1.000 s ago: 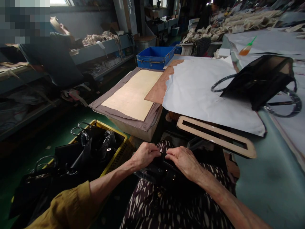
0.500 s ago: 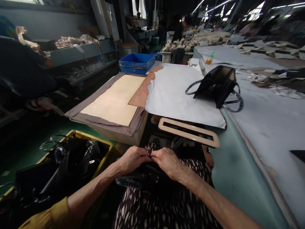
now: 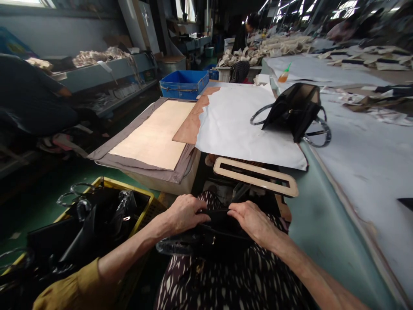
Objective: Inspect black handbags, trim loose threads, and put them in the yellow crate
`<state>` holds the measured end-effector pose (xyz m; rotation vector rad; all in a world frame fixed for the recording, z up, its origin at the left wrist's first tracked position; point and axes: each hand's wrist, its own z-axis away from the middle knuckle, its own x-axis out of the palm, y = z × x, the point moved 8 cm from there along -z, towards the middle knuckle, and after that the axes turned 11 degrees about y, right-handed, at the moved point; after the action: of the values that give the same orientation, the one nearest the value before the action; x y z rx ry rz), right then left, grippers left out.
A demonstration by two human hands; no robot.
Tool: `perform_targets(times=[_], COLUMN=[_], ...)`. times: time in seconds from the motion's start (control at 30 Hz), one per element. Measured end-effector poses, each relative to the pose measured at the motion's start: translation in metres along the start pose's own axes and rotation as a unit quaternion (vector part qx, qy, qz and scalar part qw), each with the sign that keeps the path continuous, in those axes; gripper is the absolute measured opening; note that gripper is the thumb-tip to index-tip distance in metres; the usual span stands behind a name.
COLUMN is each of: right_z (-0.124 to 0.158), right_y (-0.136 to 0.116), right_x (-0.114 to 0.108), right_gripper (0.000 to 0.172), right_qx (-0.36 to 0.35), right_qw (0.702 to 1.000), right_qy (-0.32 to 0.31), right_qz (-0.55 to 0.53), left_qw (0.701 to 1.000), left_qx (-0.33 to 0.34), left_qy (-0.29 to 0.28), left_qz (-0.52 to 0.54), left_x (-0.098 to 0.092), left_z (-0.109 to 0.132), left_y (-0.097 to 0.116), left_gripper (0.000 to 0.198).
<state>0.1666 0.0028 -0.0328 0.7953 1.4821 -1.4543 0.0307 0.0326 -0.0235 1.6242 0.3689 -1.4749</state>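
On my lap, over patterned dark fabric, lies a black bag point(image 3: 222, 239) with a plastic-wrapped handle at its left side. My left hand point(image 3: 185, 214) pinches the bag's far edge toward its left part. Gripping the same edge further right is my right hand point(image 3: 251, 220), with thumb and fingers pressed together. A dark gap shows between the two hands along the bag's top. Just beyond them is a pale oblong frame point(image 3: 254, 175) with a long slot.
At the left, a yellow crate point(image 3: 142, 213) holds black bags. Ahead are a cream sheet point(image 3: 155, 133) on a bin, a white sheet point(image 3: 235, 125), a blue bin point(image 3: 183, 88) and another black bag point(image 3: 293, 107). A person's dark sleeve point(image 3: 29, 94) is at far left.
My hands were close together at the bag's edge and have moved apart, the right one to the right. The bag's top now shows a wider dark opening.
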Motion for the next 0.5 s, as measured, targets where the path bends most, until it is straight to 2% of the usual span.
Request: perform_targets(times=[0.13, 0.27, 0.37, 0.5], right_z=[-0.002, -0.006, -0.013, -0.020], right_y=[-0.002, -0.009, -0.019, -0.031], right_x=[0.002, -0.003, -0.008, -0.011], right_gripper=[0.026, 0.027, 0.025, 0.024], right_qx=[-0.015, -0.036, -0.062, -0.092], right_qw=[1.000, 0.999, 0.998, 0.995], right_qy=[0.002, -0.003, 0.001, 0.006], right_qz=[-0.004, -0.019, -0.014, -0.032], left_qw=[0.997, 0.991, 0.989, 0.993], left_qx=[0.056, 0.105, 0.091, 0.029], left_qy=[-0.013, -0.062, -0.069, -0.054], left_qz=[-0.053, -0.062, -0.092, -0.105], left_x=[0.001, 0.004, 0.001, -0.003], left_z=[-0.018, -0.026, -0.027, -0.022], left_y=[0.016, 0.034, 0.036, 0.028], left_gripper=[0.021, 0.028, 0.022, 0.023])
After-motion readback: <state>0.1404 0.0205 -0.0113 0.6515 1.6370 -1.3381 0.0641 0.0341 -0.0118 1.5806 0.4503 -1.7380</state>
